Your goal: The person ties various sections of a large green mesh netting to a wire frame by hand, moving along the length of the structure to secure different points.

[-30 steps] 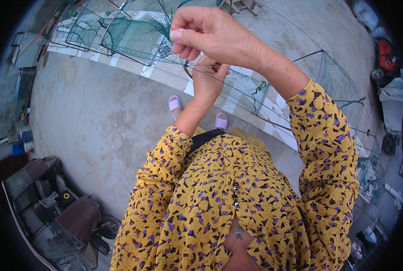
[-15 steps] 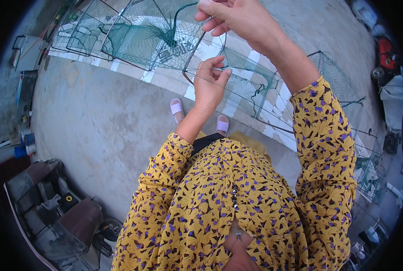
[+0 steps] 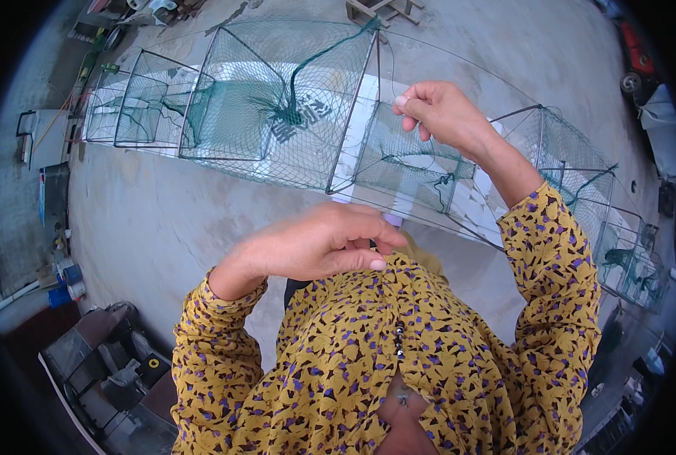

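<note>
A long folding fish trap (image 3: 235, 114) of green mesh on dark rectangular frames stretches across the view before me. My right hand (image 3: 448, 117) is above its middle section, thumb and fingertips pinched on a thin cord (image 3: 392, 72) that runs up toward the top of a frame. A darker green twisted strand of netting (image 3: 315, 61) slopes from that frame's top corner down into the mesh. My left hand (image 3: 315, 239) hovers before my waist, apart from the trap. Its fingers are loosely bent, the thumb is separate, and nothing shows in it.
Pale printed sheeting (image 3: 470, 208) lies beneath the trap on the concrete floor (image 3: 156, 227). At lower left stands a vehicle with brown seats (image 3: 87, 334). A wooden frame (image 3: 383, 10) is at the far edge, a red wheeled machine (image 3: 635, 49) at far right.
My left hand has left the trap's near edge and drawn back toward my waist. My right hand sits lower in view, and more of the trap's far side shows.
</note>
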Motion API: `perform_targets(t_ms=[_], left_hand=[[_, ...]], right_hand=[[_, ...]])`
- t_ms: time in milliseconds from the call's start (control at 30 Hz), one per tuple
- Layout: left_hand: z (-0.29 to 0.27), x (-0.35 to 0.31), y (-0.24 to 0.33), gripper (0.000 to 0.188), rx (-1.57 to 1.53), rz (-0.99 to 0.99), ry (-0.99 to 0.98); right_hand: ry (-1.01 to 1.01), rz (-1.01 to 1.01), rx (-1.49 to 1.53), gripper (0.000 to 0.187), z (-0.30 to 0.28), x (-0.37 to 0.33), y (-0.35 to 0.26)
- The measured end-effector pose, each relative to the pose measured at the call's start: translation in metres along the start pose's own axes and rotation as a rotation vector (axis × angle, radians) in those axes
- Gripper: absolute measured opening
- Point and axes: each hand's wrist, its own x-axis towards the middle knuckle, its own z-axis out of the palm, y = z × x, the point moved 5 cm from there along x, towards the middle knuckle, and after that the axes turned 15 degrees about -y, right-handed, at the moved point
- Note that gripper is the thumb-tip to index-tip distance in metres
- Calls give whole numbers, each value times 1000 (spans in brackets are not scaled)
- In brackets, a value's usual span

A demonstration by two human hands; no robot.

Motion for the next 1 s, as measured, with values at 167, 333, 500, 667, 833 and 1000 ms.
perform_targets(t_ms=[167,333,500,667,833,1000], left_hand=[[-97,17,59,21,248,5,267],[-172,56,63,23,750,103,422],[-183,99,12,15,700,-351,333],[-193,119,-21,14,460,-429,331],[-213,111,-66,11,281,-409,107],[-198,109,-21,11,662,-522,63]], right_hand=[[64,62,-6,20,-21,-1,-11],[-108,239,-111,17,-15,-4,-21],[-3,288,189,20,-9,13,17],[157,47,429,25,-9,25,23],[225,-71,493,23,-6,36,17],[197,-87,458,20,-8,32,12]])
